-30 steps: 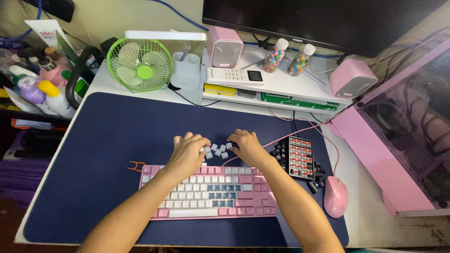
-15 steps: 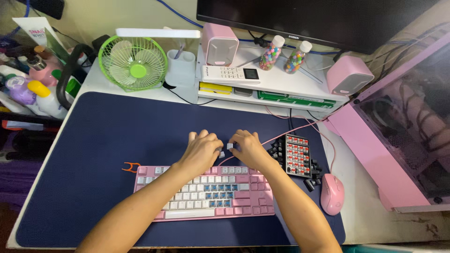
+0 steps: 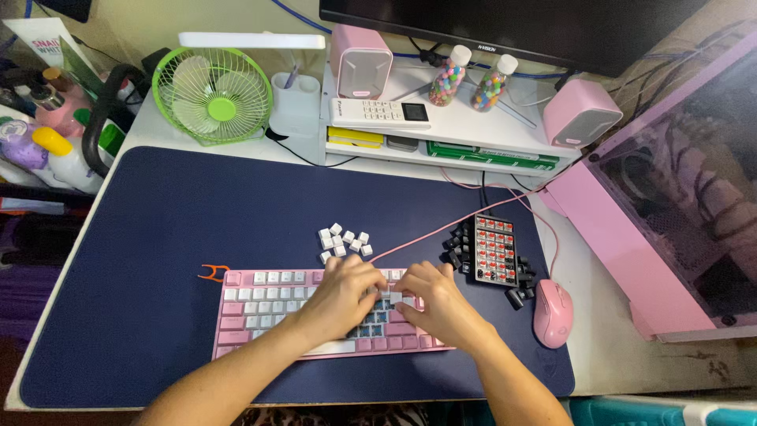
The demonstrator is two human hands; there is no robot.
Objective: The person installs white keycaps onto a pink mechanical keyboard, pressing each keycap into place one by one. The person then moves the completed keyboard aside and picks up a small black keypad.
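Pink keyboard (image 3: 268, 304) under both hands, left hand (image 3: 343, 293) and right hand (image 3: 434, 304) fingers curled on keys, grip unclear

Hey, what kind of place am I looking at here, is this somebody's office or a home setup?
Most likely a home computer desk. A monitor stands on a white shelf riser flanked by pink speakers, beside a pink computer case, and both hands work over a pink keyboard on a navy desk mat.

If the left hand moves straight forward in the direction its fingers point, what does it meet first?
Probably the loose white keycaps on the blue mat, just past the keyboard's top edge; the left hand points up and slightly right.
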